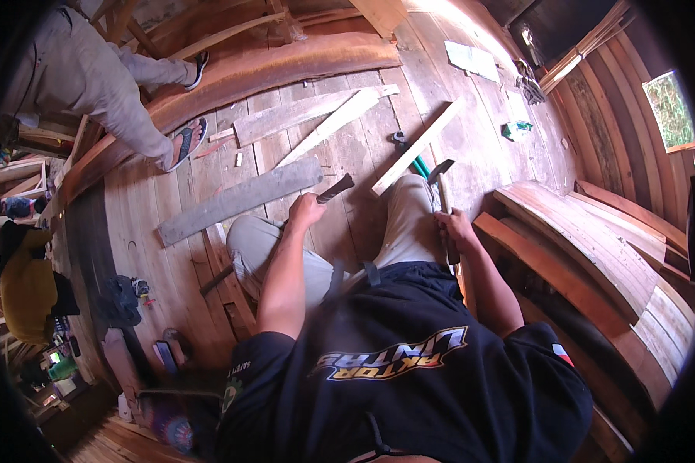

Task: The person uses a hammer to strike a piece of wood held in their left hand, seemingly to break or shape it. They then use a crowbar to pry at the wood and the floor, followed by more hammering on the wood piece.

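My left hand is closed around a tool with a dark, ridged handle; its other end is hidden by my arm and knee. In my right hand is a hammer, held by its wooden handle over my right thigh, head pointing away from me. Just beyond that knee, a pale wood strip lies across green-handled pincers. A grey weathered board rests on the floor beyond my left knee.
Curved planks are stacked at my right. Loose pale boards lie ahead, before a long reddish beam. At far left a person in sandals stands by the beam. A dark bundle sits on the plank floor at left.
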{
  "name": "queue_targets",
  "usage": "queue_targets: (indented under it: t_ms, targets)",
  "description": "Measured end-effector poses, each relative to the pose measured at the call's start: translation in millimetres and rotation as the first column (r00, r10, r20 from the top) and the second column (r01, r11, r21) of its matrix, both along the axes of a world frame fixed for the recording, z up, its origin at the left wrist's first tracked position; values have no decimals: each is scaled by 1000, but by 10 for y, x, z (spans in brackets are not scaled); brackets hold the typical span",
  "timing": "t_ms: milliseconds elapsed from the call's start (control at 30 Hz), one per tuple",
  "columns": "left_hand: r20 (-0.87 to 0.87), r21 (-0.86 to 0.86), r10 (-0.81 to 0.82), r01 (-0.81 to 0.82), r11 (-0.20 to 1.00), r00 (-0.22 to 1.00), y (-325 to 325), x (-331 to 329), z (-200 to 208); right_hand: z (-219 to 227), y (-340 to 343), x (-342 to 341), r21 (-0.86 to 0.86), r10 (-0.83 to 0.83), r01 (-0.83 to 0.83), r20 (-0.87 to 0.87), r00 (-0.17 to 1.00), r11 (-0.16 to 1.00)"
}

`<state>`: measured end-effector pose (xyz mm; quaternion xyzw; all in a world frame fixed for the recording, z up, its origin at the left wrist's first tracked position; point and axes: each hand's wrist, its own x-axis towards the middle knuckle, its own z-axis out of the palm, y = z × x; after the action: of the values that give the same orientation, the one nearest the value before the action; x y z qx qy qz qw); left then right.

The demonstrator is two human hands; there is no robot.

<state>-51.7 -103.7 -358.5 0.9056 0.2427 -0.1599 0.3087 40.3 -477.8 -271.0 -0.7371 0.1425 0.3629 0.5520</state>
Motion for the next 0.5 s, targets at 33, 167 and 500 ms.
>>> queue_targets:
  t_ms: [33,167,500]
  targets:
    - [3,-1,1,-1,1000,1000,9,-8,-3,16,-5,23,15,-11,11,-21,1000,1000]
    - [20,-5,-7,7,1000,1000,-33,-30,-25,-304,-438,163,196,-119,172,-256,959,965]
    - [125,40,45,-50,998,991,-171,-76,297,-1168,-1333,-210,13,-319,339,-307,897,941]
